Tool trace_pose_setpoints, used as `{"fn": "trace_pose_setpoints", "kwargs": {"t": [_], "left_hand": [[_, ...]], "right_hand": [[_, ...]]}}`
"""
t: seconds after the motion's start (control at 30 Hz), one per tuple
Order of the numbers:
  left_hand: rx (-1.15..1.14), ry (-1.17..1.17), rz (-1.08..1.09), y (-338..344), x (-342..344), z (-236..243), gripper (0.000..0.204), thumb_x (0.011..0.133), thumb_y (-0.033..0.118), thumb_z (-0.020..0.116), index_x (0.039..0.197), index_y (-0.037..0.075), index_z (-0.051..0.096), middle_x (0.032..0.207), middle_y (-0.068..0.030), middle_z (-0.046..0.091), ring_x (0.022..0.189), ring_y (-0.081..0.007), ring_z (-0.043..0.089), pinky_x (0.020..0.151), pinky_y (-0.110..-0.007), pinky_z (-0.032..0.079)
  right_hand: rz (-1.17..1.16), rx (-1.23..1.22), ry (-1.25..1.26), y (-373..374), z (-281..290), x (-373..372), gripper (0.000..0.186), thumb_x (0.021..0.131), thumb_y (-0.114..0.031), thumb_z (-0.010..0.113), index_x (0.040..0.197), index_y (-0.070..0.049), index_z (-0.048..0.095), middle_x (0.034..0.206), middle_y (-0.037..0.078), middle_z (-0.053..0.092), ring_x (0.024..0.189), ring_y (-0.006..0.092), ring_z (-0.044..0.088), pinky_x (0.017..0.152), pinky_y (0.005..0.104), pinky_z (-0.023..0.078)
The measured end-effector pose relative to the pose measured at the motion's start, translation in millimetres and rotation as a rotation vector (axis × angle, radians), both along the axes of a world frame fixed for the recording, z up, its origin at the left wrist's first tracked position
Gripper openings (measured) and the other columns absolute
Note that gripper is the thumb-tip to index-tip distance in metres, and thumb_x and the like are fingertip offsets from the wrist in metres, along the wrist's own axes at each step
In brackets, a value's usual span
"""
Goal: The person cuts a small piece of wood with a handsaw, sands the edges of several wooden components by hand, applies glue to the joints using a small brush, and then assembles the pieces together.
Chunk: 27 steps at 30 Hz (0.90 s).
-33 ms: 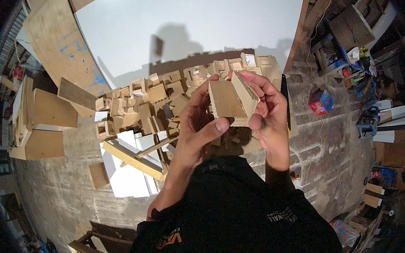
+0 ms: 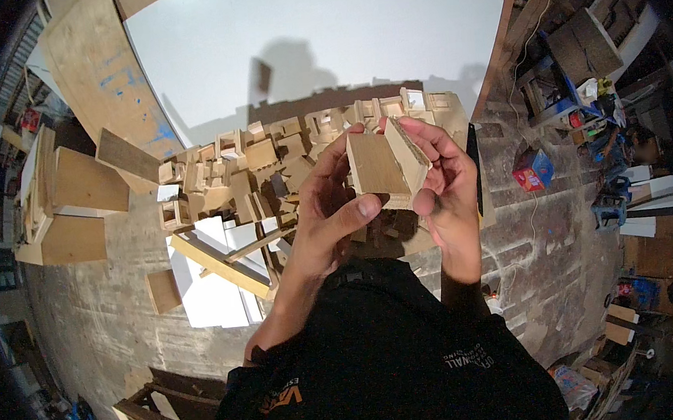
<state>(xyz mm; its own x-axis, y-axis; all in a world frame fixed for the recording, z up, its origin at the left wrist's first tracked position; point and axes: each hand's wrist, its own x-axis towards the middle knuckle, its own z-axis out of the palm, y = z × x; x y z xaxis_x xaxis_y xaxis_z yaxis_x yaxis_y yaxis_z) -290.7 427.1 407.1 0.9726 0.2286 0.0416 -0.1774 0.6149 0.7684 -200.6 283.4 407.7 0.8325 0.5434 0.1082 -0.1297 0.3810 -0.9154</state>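
Between my two hands is a small wooden box piece, made of pale boards, with one side standing at an angle to its flat panel. My left hand grips its left side, thumb pressed on the near edge. On the other side my right hand is closed round the slanting board, its thumb near the lower corner. The piece is held in the air above a heap of small wooden boxes and offcuts. The undersides of the fingers are partly hidden by the piece.
Beyond the heap stands a large white panel. White boards and a yellow-edged strip lie at the left. Plywood boxes stand farther left. A red and blue box sits on the floor at the right, near a thin cable.
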Motion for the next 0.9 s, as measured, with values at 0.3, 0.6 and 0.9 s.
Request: {"fn": "trace_pose_setpoints", "kwargs": {"t": [0.3,0.6,0.9], "left_hand": [[-0.139,0.035,-0.051,-2,2,3,0.093,0.073,0.021,0.079,0.151,0.003,0.031,0.142,-0.0213,0.041,0.13,-0.0302,0.047,0.106,-0.041,0.045],[-0.143,0.028,-0.064,-3,4,3,0.094,0.073,0.017,0.079,0.152,0.005,0.03,0.141,-0.0217,0.041,0.129,-0.0303,0.047,0.105,-0.041,0.046],[-0.265,0.005,-0.18,1,-3,13,0.081,0.095,0.036,0.063,0.158,0.016,0.017,0.149,-0.0168,0.038,0.101,-0.0137,0.062,0.079,-0.023,0.055]], "right_hand": [[-0.023,0.044,0.017,3,1,0,0.104,0.047,-0.018,0.098,0.136,0.0,0.047,0.135,0.01,0.057,0.127,0.0205,0.054,0.097,0.0301,0.051],[-0.032,0.036,-0.005,2,4,0,0.105,0.046,-0.02,0.099,0.135,0.0,0.047,0.137,0.013,0.056,0.127,0.0214,0.054,0.104,0.0314,0.047],[-0.069,0.044,-0.116,0,3,-3,0.119,0.037,-0.033,0.099,0.136,0.004,0.043,0.14,0.018,0.052,0.132,0.0261,0.049,0.11,0.0379,0.043]]}}
